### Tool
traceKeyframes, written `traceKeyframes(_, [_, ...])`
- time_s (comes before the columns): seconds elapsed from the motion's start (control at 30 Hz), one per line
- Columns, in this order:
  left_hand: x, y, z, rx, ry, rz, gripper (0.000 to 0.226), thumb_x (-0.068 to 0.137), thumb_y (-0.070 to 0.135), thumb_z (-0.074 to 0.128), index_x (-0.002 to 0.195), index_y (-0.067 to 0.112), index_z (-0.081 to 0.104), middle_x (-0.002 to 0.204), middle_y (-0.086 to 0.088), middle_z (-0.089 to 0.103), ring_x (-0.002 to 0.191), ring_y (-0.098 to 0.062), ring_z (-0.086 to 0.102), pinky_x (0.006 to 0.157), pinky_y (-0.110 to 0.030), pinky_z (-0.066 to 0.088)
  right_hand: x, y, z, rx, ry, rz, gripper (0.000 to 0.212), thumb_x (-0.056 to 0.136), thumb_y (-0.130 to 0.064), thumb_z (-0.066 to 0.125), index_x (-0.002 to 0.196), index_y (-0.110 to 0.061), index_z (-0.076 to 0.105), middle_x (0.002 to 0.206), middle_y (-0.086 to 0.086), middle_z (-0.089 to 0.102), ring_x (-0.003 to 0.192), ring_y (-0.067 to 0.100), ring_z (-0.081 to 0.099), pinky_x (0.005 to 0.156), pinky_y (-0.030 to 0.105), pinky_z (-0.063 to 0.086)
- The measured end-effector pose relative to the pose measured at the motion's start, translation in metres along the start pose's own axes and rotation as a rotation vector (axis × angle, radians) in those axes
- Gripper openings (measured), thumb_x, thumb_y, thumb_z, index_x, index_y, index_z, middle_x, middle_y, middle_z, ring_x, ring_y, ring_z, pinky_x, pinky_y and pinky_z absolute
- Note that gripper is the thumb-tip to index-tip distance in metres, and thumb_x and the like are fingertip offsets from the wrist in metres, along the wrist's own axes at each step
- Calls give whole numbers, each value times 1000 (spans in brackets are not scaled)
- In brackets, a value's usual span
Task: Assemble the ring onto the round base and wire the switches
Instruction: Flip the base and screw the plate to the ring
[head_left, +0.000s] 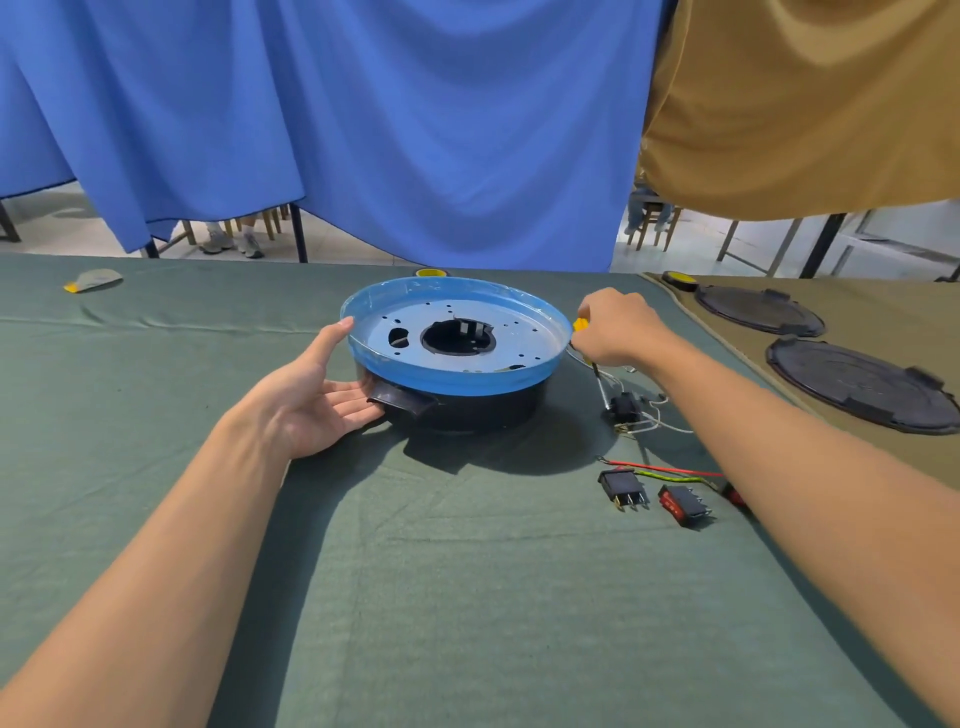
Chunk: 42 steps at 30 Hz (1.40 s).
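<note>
Switches first: a black rocker switch (623, 488) and a red rocker switch (683, 505) lie loose on the green cloth (467, 571), so wiring looks undone, but behind them the blue-filmed metal ring (457, 382) already sits on the round black base (493, 410) mid-table, flat open left hand (311, 400) steadying it, right hand (618, 327) gripping a yellow-handled screwdriver (580, 325).

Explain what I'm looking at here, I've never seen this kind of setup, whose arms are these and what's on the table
No machine here: one picture from a camera on a person's head, looking down at their own bare arms. The left hand rests open against a black round base, thumb against the blue-filmed ring sitting on it. The right hand grips a yellow-handled screwdriver beside the ring. On the green cloth lie a wired switch, a black switch and a red switch. Two black round covers lie on tan cloth to the right.
</note>
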<state>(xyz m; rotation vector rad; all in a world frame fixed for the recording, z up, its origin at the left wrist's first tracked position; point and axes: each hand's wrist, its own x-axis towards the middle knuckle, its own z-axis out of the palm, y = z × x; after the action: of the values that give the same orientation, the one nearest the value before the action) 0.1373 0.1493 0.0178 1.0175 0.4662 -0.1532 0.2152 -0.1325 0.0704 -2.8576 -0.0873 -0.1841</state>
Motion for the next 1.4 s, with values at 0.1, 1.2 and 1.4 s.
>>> traceKeyframes(0.1, [-1,0,0,1,-8,4,96,75,49,78,136,-9,33,120,-23,63,101,-29,70,86,-42,55,-5,-3,-13,118,93,36,29,78,-23,58,91,1,67,90,18,68,86,33,63,71,42,53])
traceKeyframes(1.2, [6,0,-7,-36,-84,-46,87,61,45,80,119,-13,52,106,-22,72,86,-29,74,71,-37,61,22,-136,12,781,230,-671,18,94,-18,57,109,-23,47,75,7,67,71,24,67,80,52,52])
traceKeyframes(1.4, [7,0,-8,-46,-97,-54,89,61,44,81,121,-14,50,108,-24,70,90,-31,73,67,-37,62,20,-143,12,722,225,-775,23,95,-16,57,116,-14,50,75,3,68,67,11,65,67,37,56])
